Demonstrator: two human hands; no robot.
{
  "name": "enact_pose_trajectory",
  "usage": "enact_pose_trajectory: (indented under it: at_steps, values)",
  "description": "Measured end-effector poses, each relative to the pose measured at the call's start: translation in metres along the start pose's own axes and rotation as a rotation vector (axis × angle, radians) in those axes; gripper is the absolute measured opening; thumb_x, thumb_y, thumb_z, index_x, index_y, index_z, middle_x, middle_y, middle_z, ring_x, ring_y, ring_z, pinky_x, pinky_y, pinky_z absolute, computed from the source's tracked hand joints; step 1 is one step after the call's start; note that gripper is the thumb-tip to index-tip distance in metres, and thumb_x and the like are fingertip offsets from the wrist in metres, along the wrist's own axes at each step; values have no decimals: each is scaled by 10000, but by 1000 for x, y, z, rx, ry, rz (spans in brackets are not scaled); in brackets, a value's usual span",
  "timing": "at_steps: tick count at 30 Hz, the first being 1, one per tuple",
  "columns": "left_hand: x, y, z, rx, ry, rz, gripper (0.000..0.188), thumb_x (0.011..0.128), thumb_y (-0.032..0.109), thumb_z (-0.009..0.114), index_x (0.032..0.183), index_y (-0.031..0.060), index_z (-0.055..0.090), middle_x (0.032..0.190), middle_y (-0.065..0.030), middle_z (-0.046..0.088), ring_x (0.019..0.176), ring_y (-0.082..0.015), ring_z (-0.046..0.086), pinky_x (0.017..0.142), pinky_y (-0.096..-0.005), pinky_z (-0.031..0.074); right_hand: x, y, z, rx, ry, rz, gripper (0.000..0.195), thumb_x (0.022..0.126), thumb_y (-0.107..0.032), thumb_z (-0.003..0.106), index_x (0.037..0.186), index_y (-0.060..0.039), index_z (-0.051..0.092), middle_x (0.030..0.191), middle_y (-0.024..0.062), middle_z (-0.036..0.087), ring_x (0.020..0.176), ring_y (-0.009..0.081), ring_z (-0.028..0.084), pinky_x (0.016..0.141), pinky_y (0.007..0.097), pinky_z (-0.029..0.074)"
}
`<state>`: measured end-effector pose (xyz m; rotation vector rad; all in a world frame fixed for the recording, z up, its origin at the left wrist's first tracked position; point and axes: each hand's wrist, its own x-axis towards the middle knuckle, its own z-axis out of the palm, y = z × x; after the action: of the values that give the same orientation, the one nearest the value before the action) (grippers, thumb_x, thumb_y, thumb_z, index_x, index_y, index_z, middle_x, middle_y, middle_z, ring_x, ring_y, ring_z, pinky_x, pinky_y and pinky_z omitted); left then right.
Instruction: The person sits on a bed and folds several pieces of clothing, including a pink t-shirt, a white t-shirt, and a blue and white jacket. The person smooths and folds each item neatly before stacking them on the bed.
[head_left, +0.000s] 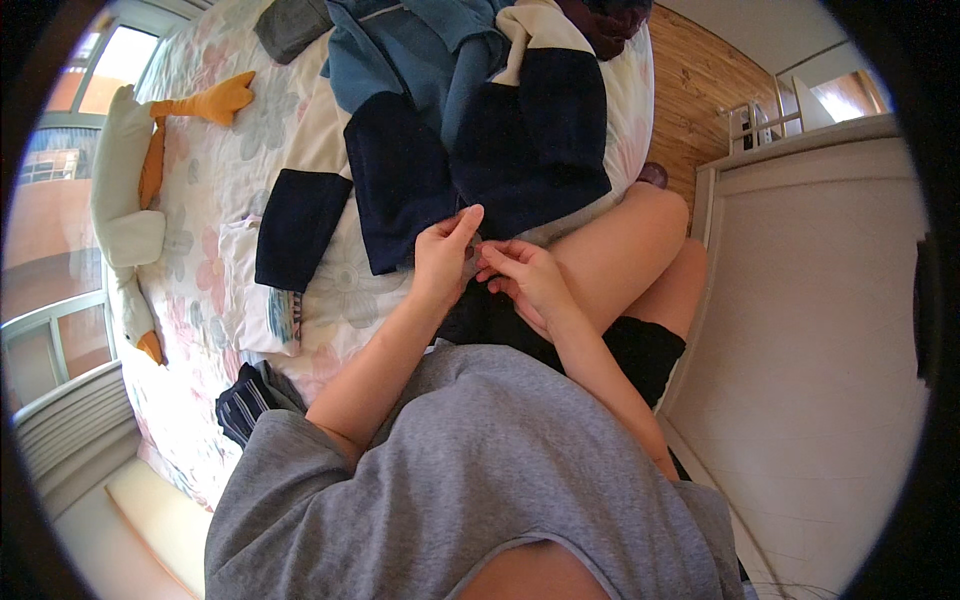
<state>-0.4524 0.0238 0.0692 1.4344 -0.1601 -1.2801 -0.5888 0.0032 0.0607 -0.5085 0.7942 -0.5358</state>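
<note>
A blue, cream and navy colour-block jacket lies spread on the bed in front of me, its collar away from me and its navy hem towards my lap. My left hand is at the middle of that hem, thumb raised, its fingers closed around the front edge. Just to its right, my right hand has thumb and fingertips drawn together beside the left fingers. Whatever may be between the right fingertips is too small to make out. One navy-cuffed sleeve stretches out to the left across a folded white printed garment.
The bed has a floral sheet. A plush goose lies along its left side by the window. A dark grey folded cloth and a dark maroon garment are at the far end. Striped dark clothing sits near my left elbow.
</note>
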Motion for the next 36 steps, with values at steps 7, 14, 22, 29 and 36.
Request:
enact_pose_trajectory:
  at_steps: [7,14,22,29,36]
  values:
    - [3,-13,-3,-98,-55,-59,231,864,262,719,823,39,670,698,34,553,580,-57,437,523,-220,338,10,7,2,-86,149,-25,252,902,-291,656,914,-42,620,855,67,665,706,141,625,558,239,446]
    - [3,-15,-3,45,-51,114,257,863,238,720,903,-15,702,762,7,634,628,-58,529,552,-215,418,6,3,-1,-53,84,41,314,904,-344,647,904,-33,607,770,77,663,620,163,618,540,247,442]
    - [-3,-16,6,218,87,317,288,860,191,720,994,-63,696,828,-35,684,720,-66,571,640,-212,460,9,2,0,-3,140,121,387,942,-400,568,950,-14,573,765,120,673,614,202,647,517,258,460]
    - [0,-18,0,334,61,352,279,847,192,729,972,-55,704,855,-57,699,727,-71,573,643,-217,457,11,8,0,-59,110,70,250,962,-284,559,942,-36,534,804,109,664,697,195,659,556,259,481]
    - [-1,-13,-1,746,138,820,183,783,137,757,876,-14,714,763,-108,656,663,-196,599,606,-294,458,17,21,-2,-198,258,-167,195,905,-115,636,1019,-16,512,914,103,650,763,184,672,554,236,501]
